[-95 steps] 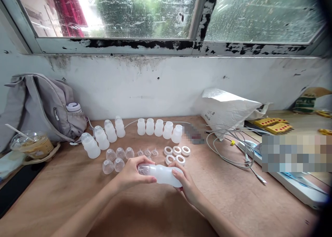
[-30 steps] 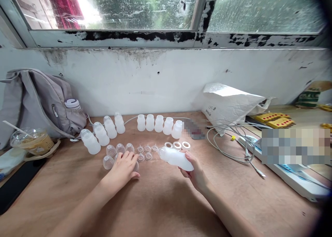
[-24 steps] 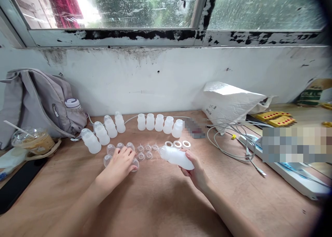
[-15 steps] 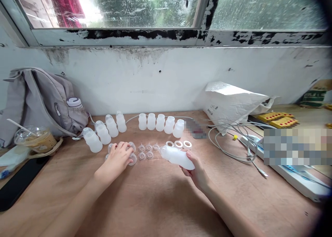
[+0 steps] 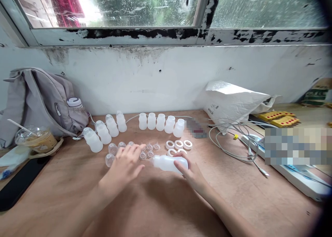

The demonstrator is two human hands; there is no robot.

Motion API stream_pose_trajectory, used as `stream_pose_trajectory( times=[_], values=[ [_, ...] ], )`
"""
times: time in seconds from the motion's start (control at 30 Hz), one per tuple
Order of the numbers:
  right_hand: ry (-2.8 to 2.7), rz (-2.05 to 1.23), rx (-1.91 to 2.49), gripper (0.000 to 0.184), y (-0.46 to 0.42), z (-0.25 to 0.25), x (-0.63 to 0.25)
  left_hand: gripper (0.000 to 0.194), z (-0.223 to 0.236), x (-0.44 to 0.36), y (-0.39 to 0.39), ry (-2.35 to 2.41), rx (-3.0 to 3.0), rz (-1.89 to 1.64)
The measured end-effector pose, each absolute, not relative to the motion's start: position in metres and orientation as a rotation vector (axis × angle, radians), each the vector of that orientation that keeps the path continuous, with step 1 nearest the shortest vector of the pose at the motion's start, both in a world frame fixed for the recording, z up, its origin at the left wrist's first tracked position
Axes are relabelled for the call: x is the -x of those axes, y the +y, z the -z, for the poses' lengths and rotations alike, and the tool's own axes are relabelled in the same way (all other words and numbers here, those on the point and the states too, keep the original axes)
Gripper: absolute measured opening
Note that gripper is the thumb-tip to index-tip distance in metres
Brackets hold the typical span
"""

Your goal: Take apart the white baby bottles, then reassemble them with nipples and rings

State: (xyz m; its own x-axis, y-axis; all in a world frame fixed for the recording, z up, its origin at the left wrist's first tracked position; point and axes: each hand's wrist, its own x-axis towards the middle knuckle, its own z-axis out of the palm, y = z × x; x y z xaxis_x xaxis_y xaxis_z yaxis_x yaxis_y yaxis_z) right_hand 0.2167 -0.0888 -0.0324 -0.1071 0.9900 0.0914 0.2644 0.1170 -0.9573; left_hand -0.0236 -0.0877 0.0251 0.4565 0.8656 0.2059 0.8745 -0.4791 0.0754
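Note:
My right hand [image 5: 190, 169] is wrapped round the base of a frosted baby bottle [image 5: 168, 163]. The bottle lies tilted on its side above the table, its clear tip pointing left toward my other hand. My left hand [image 5: 127, 161] hovers with fingers stretched and thumb apart; nothing shows in it, though its palm side is hidden. Beneath and beside it are clear dome caps [image 5: 112, 148], some of them covered by the hand. Clear bottle teats [image 5: 149, 154] sit just past its fingertips. White rings [image 5: 178, 144] lie behind the bottle.
Several capped bottles [image 5: 103, 132] stand at the back left, and open bottles [image 5: 160, 122] form a row by the wall. A drink cup [image 5: 38, 142], phone [image 5: 23, 181] and backpack [image 5: 44, 102] are left. Cables [image 5: 230, 143], a power strip [image 5: 298, 178] and a white bag [image 5: 230, 102] are right.
My left hand has moved right off the caps, its fingers straightening. The bottle in my right hand has shifted left and lower, uncovering more white rings.

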Motion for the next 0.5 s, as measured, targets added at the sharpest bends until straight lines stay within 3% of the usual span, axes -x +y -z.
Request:
stream_pose_trajectory(
  times=[0.1, 0.27, 0.5],
  values=[
    [-1.672, -1.027, 1.254, 0.026, -0.095, 0.032, -0.210, 0.047, -0.011, 0.004, -0.094, -1.482, 2.732, 0.300],
    [-1.804, -0.955, 1.259, 0.024, -0.099, 0.032, -0.203, 0.026, 0.013, -0.009, -0.092, -1.565, 2.723, 0.172],
    [-1.926, -0.925, 1.233, 0.017, -0.104, 0.033, -0.200, 0.021, 0.016, -0.004, -0.086, -1.633, 2.793, 0.068]
  ],
)
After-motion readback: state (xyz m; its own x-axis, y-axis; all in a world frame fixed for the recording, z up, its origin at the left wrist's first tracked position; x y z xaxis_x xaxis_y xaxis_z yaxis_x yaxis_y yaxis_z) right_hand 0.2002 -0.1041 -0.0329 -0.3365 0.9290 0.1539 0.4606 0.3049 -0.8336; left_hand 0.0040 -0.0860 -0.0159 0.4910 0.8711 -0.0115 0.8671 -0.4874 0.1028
